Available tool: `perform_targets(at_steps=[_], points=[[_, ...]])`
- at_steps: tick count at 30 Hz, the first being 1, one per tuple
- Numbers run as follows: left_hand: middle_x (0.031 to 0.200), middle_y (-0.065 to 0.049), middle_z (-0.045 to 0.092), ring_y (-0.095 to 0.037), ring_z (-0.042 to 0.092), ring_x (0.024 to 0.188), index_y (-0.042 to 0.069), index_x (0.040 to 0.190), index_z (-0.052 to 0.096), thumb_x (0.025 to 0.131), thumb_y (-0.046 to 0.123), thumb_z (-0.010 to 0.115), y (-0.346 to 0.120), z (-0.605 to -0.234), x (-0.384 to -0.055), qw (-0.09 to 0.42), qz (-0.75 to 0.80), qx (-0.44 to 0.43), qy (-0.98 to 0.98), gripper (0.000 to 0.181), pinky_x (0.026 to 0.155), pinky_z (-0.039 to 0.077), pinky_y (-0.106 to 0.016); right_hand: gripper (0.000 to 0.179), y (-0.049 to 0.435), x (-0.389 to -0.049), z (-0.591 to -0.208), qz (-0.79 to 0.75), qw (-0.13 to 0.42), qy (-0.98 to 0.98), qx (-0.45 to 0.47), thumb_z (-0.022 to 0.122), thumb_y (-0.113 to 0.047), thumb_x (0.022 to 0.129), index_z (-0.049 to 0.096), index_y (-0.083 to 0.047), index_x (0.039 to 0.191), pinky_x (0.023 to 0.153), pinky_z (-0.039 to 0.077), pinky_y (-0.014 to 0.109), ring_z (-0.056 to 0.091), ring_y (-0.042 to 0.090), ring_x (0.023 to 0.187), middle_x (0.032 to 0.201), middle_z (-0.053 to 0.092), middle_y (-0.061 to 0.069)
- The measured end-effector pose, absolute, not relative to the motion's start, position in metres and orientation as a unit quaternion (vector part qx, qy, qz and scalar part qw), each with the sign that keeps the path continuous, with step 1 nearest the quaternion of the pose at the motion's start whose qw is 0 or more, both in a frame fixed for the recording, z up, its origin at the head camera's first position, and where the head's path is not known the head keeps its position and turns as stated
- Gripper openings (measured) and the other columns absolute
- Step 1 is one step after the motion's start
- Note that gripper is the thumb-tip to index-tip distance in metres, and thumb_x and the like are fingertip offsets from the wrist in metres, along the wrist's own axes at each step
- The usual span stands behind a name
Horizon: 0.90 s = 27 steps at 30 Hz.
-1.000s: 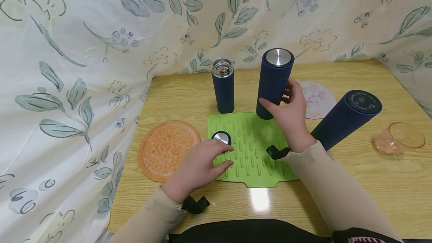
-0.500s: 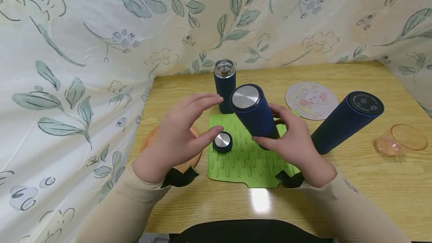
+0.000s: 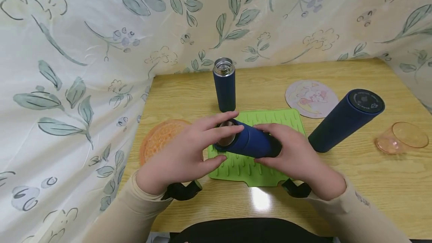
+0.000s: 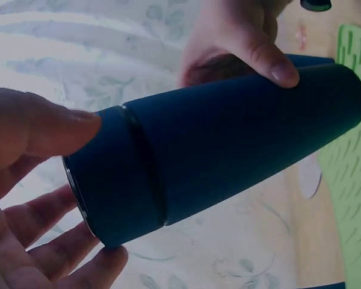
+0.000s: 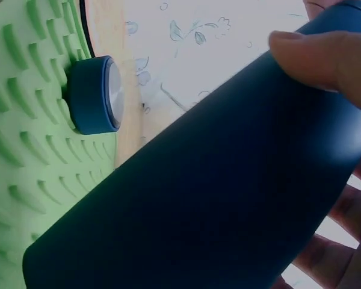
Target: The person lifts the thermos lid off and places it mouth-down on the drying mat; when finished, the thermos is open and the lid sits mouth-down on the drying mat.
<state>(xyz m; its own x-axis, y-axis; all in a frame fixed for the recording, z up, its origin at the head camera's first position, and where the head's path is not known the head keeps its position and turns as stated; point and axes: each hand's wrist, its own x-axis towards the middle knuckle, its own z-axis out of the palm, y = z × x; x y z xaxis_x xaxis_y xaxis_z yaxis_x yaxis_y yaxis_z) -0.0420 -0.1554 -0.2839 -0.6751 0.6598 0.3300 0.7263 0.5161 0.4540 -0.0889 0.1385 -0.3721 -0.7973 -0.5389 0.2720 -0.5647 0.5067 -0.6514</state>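
My right hand (image 3: 297, 153) grips a dark blue thermos flask (image 3: 254, 141), thumb on one side and fingers on the other. The flask is tilted over the green mat (image 3: 263, 170), its capped end pointing left. My left hand (image 3: 192, 149) is spread around its lid (image 4: 108, 174), fingers reaching over the steel top. In the head view the left thumb stands apart below the lid. A loose blue lid with a steel top (image 5: 96, 95) sits on the ridged mat, hidden in the head view. Behind the mat an uncapped blue flask (image 3: 225, 89) stands upright, its steel neck showing.
Right of the mat stands another blue flask (image 3: 337, 126), its black base facing up. Farther right is a clear orange glass (image 3: 401, 138). A round pink mat (image 3: 312, 98) lies at the back right, an orange round mat (image 3: 158, 138) left. A patterned cloth (image 3: 189, 18) hangs behind the table.
My right hand has brought the flask left and down towards me, tipping its lid end left. My left hand has left the loose lid and come up to the flask's lid.
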Motion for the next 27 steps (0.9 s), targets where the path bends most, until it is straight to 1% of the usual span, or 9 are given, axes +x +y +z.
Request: perform_targets(at_steps=[3, 7, 15, 25, 27], points=[[0.163, -0.016, 0.057, -0.032, 0.061, 0.143, 0.009, 0.15, 0.068, 0.089, -0.001, 0.086, -0.156, -0.288, -0.042, 0.049, -0.29, -0.392, -0.872, 0.064, 0.105, 0.061, -0.042, 0.084, 0.138, -0.088, -0.376, 0.369, 0.026, -0.867, 0.334, 0.106, -0.018, 0.071, 0.069, -0.015, 0.146, 0.099, 0.06, 0.059, 0.074, 0.033, 0.121, 0.136, 0.076, 0.009], [0.155, -0.012, 0.063, -0.029, 0.064, 0.138, 0.011, 0.145, 0.072, 0.088, 0.001, 0.087, -0.158, -0.29, -0.041, 0.041, -0.292, -0.38, -0.877, 0.059, 0.105, 0.061, -0.043, 0.083, 0.137, -0.087, -0.379, 0.363, 0.028, -0.865, 0.344, 0.107, -0.018, 0.071, 0.07, -0.015, 0.145, 0.099, 0.06, 0.059, 0.074, 0.033, 0.12, 0.135, 0.077, 0.007], [0.145, -0.01, 0.068, -0.025, 0.067, 0.133, 0.011, 0.138, 0.077, 0.082, 0.004, 0.094, -0.162, -0.293, -0.044, 0.032, -0.315, -0.363, -0.877, 0.059, 0.104, 0.062, -0.041, 0.081, 0.133, -0.085, -0.38, 0.357, 0.026, -0.866, 0.351, 0.106, -0.017, 0.07, 0.071, -0.015, 0.143, 0.101, 0.06, 0.06, 0.074, 0.033, 0.123, 0.135, 0.077, 0.007], [0.139, -0.004, 0.071, -0.019, 0.069, 0.128, 0.013, 0.135, 0.078, 0.077, 0.006, 0.094, -0.167, -0.293, -0.041, 0.029, -0.338, -0.324, -0.883, 0.061, 0.103, 0.061, -0.04, 0.082, 0.128, -0.08, -0.377, 0.35, 0.03, -0.866, 0.356, 0.106, -0.017, 0.071, 0.071, -0.014, 0.144, 0.102, 0.06, 0.06, 0.073, 0.033, 0.124, 0.135, 0.078, 0.006], [0.136, -0.003, 0.071, -0.017, 0.069, 0.124, 0.013, 0.134, 0.078, 0.076, 0.008, 0.095, -0.167, -0.293, -0.04, 0.029, -0.346, -0.313, -0.884, 0.06, 0.101, 0.062, -0.039, 0.082, 0.127, -0.079, -0.376, 0.35, 0.031, -0.866, 0.356, 0.106, -0.017, 0.071, 0.071, -0.014, 0.145, 0.102, 0.06, 0.06, 0.073, 0.033, 0.125, 0.136, 0.077, 0.006]])
